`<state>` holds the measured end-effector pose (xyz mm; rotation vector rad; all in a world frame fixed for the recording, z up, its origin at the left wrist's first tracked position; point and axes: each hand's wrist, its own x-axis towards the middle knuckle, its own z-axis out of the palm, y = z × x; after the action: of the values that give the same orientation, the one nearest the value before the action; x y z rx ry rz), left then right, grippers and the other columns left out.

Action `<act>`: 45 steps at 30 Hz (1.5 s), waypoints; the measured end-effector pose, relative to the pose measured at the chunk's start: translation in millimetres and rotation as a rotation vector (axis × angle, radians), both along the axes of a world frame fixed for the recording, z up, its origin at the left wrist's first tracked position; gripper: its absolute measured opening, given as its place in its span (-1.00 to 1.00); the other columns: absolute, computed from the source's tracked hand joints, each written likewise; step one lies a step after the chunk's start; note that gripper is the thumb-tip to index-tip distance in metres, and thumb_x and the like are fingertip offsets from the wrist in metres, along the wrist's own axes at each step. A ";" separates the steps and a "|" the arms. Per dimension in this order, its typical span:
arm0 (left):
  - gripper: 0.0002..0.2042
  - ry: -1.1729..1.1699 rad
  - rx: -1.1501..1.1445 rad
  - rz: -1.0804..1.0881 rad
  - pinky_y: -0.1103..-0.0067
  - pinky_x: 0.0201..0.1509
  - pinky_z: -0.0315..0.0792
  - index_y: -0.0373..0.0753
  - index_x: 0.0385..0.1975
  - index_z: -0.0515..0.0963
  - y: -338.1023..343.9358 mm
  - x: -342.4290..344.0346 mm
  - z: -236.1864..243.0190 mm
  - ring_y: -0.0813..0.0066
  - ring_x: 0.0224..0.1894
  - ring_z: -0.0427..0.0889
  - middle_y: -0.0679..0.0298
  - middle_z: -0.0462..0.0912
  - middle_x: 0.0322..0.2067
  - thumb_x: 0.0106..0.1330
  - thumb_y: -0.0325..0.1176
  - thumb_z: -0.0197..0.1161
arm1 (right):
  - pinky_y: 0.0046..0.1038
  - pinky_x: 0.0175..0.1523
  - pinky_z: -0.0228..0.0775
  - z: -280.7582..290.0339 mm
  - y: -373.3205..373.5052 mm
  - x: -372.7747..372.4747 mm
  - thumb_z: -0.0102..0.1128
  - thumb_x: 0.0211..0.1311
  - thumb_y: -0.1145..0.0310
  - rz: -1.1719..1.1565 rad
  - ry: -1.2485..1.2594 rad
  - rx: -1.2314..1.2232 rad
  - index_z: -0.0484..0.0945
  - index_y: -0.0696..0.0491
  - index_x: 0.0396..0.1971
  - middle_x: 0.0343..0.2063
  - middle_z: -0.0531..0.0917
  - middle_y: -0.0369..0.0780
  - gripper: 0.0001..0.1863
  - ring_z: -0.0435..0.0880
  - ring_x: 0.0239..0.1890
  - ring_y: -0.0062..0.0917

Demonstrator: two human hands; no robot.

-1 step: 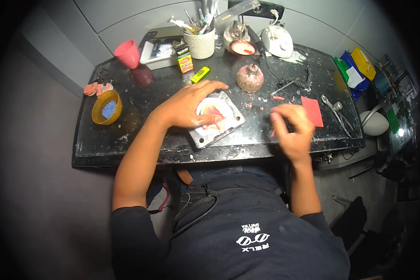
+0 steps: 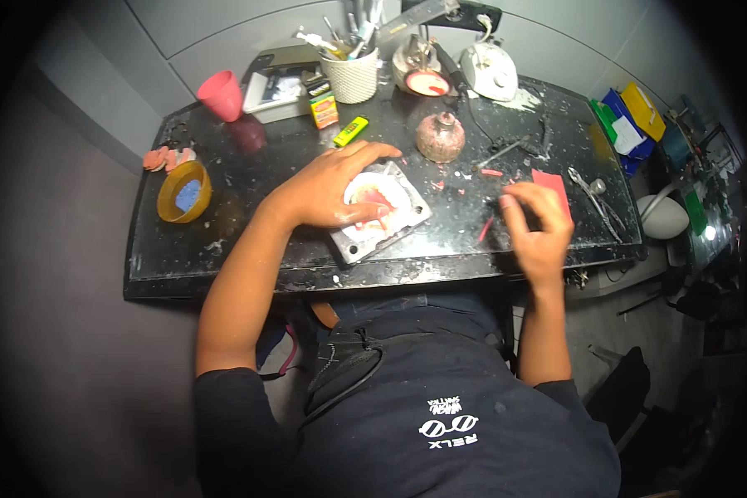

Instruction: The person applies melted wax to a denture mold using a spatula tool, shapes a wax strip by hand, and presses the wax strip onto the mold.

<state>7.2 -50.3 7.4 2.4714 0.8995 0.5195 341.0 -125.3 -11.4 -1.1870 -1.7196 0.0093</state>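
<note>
A square grey metal flask (image 2: 415, 226) lies near the front edge of the table, filled with white plaster and red wax (image 2: 373, 199). My left hand (image 2: 328, 189) rests over its left side, fingers curved round the far edge and thumb pressing the wax. My right hand (image 2: 542, 224) hovers to the right, apart from the flask, thumb and index tips drawn together; whatever they may hold is too small to make out. A thin red wax strip (image 2: 485, 230) lies just left of that hand. Partly behind it is a red wax sheet (image 2: 554, 187).
Beyond the flask stand a round alcohol burner (image 2: 440, 139), a lime lighter (image 2: 352, 131) and a small box (image 2: 324, 109). A yellow bowl (image 2: 173, 202) sits left, below a pink cup (image 2: 222, 94). A white pot of tools (image 2: 350, 80) stands behind; metal pliers (image 2: 599, 203) lie right.
My right hand has shifted right, uncovering the thin red strip and covering more of the wax sheet. The left hand stays on the flask. The whole view has shifted slightly.
</note>
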 end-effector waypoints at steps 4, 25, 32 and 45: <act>-0.25 -0.038 -0.042 -0.002 0.26 0.42 0.32 -0.19 0.37 0.36 -1.4 -0.1 3.7 -0.02 0.32 0.47 0.03 0.50 0.27 0.16 -0.12 0.47 | -0.39 -0.02 0.53 8.6 -24.3 75.9 0.49 0.17 0.44 -0.305 -0.073 -0.263 0.74 0.18 -0.25 -0.29 0.76 -0.16 -0.81 0.72 -0.22 -0.39; -0.29 -0.083 -0.044 -0.029 0.28 0.41 0.34 -0.22 0.31 0.42 4.2 3.0 -2.7 -0.01 0.29 0.50 0.04 0.53 0.23 0.11 -0.22 0.45 | -0.48 -0.16 0.43 -4.3 -14.5 82.2 0.24 0.33 0.62 -0.248 -0.041 -0.411 0.67 0.20 -0.23 -0.38 0.66 -0.20 -0.92 0.63 -0.33 -0.48; -0.30 -0.090 -0.033 -0.049 0.27 0.38 0.36 -0.22 0.31 0.42 8.2 2.5 -7.5 -0.02 0.26 0.52 0.02 0.55 0.17 0.16 -0.12 0.47 | -0.62 -0.03 0.47 3.1 14.4 31.3 0.33 0.35 0.58 0.447 0.667 -0.511 0.59 0.14 -0.15 -0.27 0.64 -0.33 -0.87 0.61 -0.21 -0.70; -0.29 -0.078 -0.049 -0.036 0.28 0.36 0.37 -0.19 0.33 0.41 1.9 4.3 -1.7 -0.01 0.24 0.52 0.04 0.54 0.15 0.16 -0.12 0.46 | -0.61 -0.14 0.53 22.1 66.3 -44.2 0.43 0.32 0.43 0.494 0.541 -0.427 0.72 0.14 -0.21 -0.32 0.78 -0.28 -0.87 0.71 -0.27 -0.68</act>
<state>11.5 -48.4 5.7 2.4009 0.8263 0.5706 296.8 -59.0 10.7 -0.9028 -1.5055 0.9505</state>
